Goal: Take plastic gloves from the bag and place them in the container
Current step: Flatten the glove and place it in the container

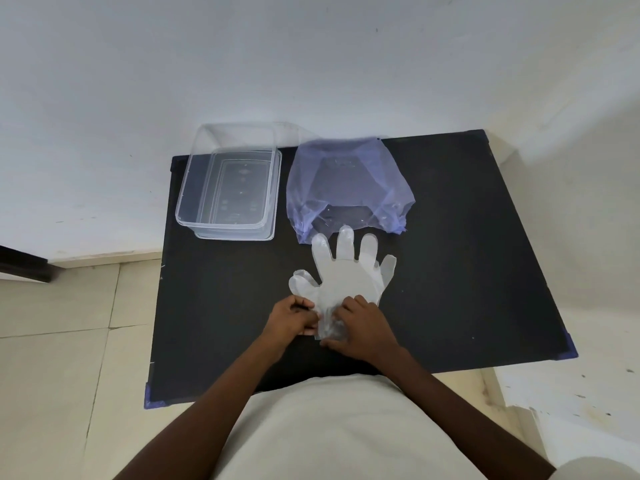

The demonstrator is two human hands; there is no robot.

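On the black table (467,271), near its front edge, both hands work at the cuff of the gloves (346,278). These lie flat as a thin clear stack, fingers spread and pointing away from the person toward the bag (346,181), the fingertips touching or overlapping the bag's open mouth. The cuff end is bunched and crumpled between the two hands.

Left hand (292,317) comes in from the lower left, forearm angled up across the table edge, knuckles up, fingers curled and pinched on the left side of the cuff just below the glove thumb. Right hand (363,327) reaches in from the lower right, wrist bent inward, palm down, fingers curled onto the right side of the cuff, the thumb tucked under the crumpled plastic. Both hands are closed on the gloves.

Bag, a pale violet see-through one, sits at the back middle of the table. Container (228,188), clear and rectangular, stands to its left at the back left corner, well apart from the gloves. Lid (242,133) leans up behind it against the white wall (311,64).
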